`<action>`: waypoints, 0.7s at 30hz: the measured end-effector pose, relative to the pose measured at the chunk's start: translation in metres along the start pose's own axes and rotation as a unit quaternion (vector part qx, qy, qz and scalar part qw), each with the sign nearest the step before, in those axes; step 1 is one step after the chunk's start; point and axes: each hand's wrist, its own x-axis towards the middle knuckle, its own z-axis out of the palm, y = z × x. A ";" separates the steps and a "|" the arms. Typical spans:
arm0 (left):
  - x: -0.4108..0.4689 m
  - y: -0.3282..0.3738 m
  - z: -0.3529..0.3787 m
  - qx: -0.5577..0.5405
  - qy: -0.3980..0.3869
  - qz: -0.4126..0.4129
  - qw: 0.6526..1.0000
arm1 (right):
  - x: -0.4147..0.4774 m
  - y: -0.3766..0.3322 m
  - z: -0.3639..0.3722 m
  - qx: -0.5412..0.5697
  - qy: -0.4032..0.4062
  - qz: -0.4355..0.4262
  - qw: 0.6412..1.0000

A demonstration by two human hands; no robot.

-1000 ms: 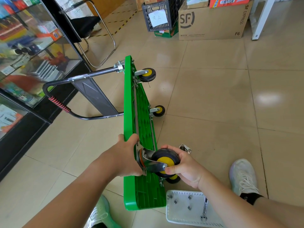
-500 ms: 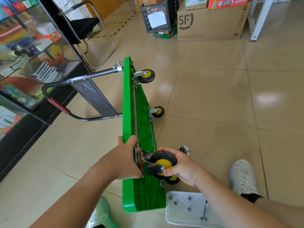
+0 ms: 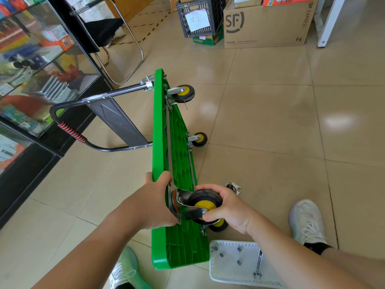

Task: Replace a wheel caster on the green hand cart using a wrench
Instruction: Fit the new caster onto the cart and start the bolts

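**Holding a caster against the tipped cart**

Gripping from both sides, the person's two hands meet at the near end of the green cart (image 3: 161, 142), which stands on its long edge on the tiled floor (image 3: 270, 122). The right hand (image 3: 231, 209) is closed around the black-and-yellow wheel of a caster (image 3: 195, 205), fingers over the top and thumb under the metal fork; the caster's plate lies flat against the cart's ribbed underside. The left hand (image 3: 155, 203) is closed on the upper edge of the cart, thumb curled over the rim just beside the caster plate.

Below this caster, another wheel (image 3: 218, 225) peeks out near the floor. Two more wheels, one (image 3: 184, 93) high and one (image 3: 200, 139) low, sit at the far end, where the folding handle (image 3: 83, 119) juts out to the left.

A loose caster plate (image 3: 234, 187) lies on the floor just beyond the right hand. A white basket (image 3: 229, 245) sits by the cart's near corner, holding several nuts (image 3: 239, 262) and a wrench (image 3: 258, 264). Two pale shoes flank the scene, and a glass display case (image 3: 37, 69) runs along the left.
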 end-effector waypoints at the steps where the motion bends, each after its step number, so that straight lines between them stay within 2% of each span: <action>1: 0.000 0.000 0.000 0.001 0.001 0.000 1.000 | 0.000 0.000 0.001 -0.008 0.003 -0.002 1.000; 17: 0.001 -0.007 0.004 -0.019 0.014 0.005 1.000 | 0.006 -0.013 0.002 -0.121 0.001 0.005 0.993; 21: 0.002 -0.007 0.005 -0.022 0.018 0.008 1.000 | 0.011 -0.018 0.000 -0.180 0.007 -0.009 0.984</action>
